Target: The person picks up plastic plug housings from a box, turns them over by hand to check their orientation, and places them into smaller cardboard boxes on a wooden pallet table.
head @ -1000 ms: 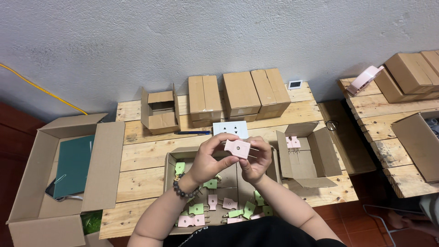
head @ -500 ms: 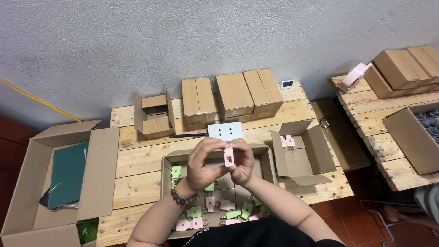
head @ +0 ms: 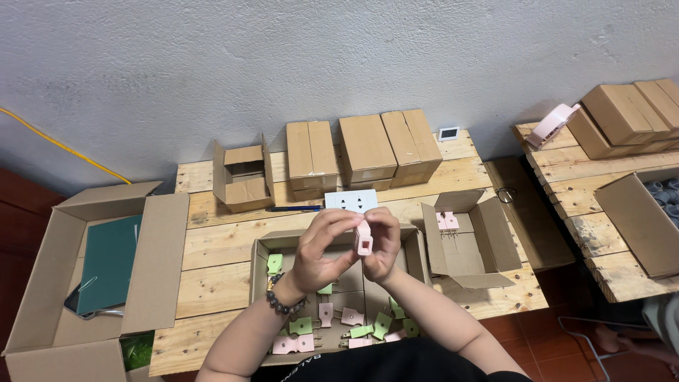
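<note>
My left hand (head: 322, 251) and my right hand (head: 385, 244) meet over an open cardboard box (head: 414, 247) and together pinch a small pink plug piece (head: 363, 239), held upright between the fingertips. The left wrist carries a dark bead bracelet (head: 283, 303). Below my hands the box holds several loose pink and green plug pieces (head: 332, 322). Just beyond my fingers a white socket plate (head: 351, 201) lies flat on the wooden pallet table (head: 212, 247).
A smaller open box (head: 470, 237) with a few pink pieces stands to the right. A blue pen (head: 293, 209), an open empty box (head: 244, 173) and three closed boxes (head: 364, 148) lie farther back. A large box with a green book (head: 109, 262) sits left. More boxes rest on a second pallet (head: 566, 163) at right.
The pink piece has been turned from lying flat to standing upright between my fingertips, and my hands have closed in together. The view has shifted slightly.
</note>
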